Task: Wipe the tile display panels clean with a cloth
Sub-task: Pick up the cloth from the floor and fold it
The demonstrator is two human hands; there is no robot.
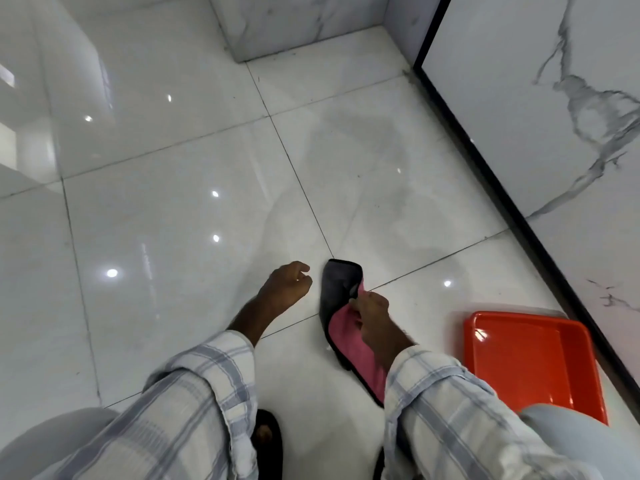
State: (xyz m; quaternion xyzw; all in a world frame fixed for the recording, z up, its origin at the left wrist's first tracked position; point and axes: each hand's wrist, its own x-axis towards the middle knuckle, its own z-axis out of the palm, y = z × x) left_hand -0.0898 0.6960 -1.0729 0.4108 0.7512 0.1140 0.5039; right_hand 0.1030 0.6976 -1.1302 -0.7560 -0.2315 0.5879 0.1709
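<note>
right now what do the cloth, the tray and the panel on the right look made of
Cloth: soft fabric, likely microfibre, pink one side, dark grey the other; it hangs limp from the right hand.
Tray: red plastic, probably; smooth moulded rim with a glossy glint.
Panel: polished marble-look tile, white with grey veins, black edged.

the light is bright and even. small white spots of glare shine on the glossy white tiled floor (173, 209), like lamps above. soft grey shadows lie on the floor in the middle. straight lines bend near the edges. the checked sleeves at the bottom look soft and blurry.
</note>
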